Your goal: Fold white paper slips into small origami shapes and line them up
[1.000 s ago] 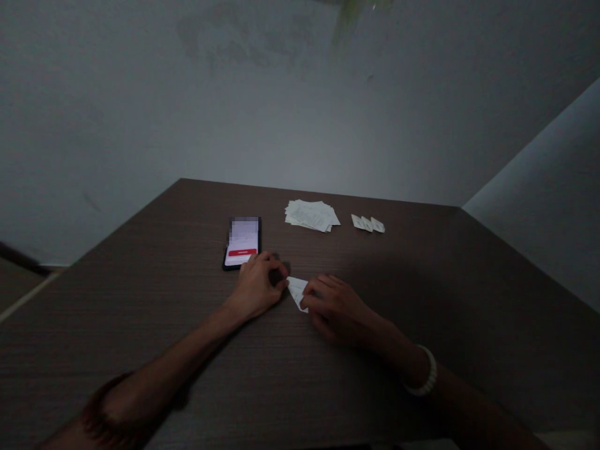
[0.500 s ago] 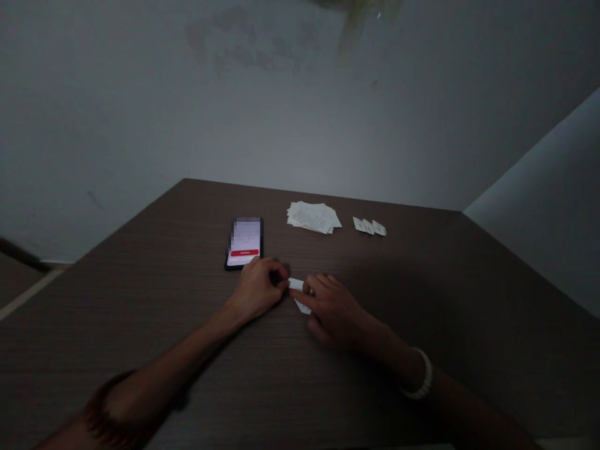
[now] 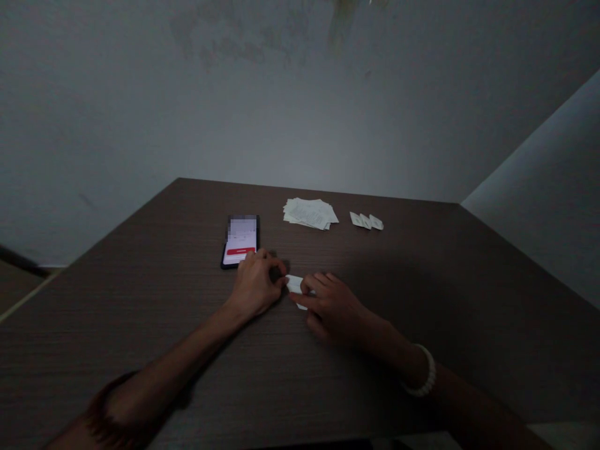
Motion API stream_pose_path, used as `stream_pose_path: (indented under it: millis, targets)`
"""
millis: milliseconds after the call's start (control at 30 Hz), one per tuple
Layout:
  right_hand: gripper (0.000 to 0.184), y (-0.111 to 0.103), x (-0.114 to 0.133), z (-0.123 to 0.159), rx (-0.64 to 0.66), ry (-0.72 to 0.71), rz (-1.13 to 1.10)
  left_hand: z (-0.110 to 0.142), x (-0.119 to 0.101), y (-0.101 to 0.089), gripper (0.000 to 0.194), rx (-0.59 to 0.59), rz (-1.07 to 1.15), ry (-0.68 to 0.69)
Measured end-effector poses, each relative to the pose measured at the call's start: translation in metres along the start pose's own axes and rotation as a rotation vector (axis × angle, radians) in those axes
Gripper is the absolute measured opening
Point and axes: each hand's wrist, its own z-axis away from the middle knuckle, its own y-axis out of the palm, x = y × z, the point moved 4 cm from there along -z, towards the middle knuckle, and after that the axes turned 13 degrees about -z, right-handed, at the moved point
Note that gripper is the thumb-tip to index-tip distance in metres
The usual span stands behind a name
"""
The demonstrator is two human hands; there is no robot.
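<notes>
A small folded piece of white paper lies on the brown table between my hands. My left hand pinches its left corner between thumb and index finger. Over its right part rests my right hand, fingers bent, with the index finger lying across the paper and covering much of it. Beyond my left hand is a phone with a lit screen and a red bar; my knuckles overlap its lower edge in view.
Toward the back of the table lies a loose pile of printed white papers. Right of it, several small folded papers overlap in a row. A grey wall stands behind the table's far edge.
My right index finger has stretched leftward across the paper, whose visible lower part now looks smaller, with a folded strip along the top. My left hand keeps its pinch at the corner.
</notes>
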Motion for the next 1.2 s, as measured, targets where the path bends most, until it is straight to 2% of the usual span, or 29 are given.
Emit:
stream_pose_path:
  millis: [300,767,1033,1200]
  targets:
    - [0.027,-0.011,0.003,0.009,-0.003,-0.043,-0.057,-0.001,0.003,0.002,0.014,-0.006,-0.004,-0.02]
    - [0.028,-0.002,-0.003,0.008,0.0,-0.111,-0.121,0.002,0.003,-0.001,0.013,0.009,0.008,-0.022]
    - [0.037,0.001,-0.01,0.003,-0.092,-0.088,-0.251,0.001,0.004,-0.001,0.011,0.022,0.014,-0.008]
    - [0.031,0.003,-0.012,0.001,-0.125,-0.065,-0.219,0.001,0.006,-0.003,0.015,0.017,0.002,-0.02]
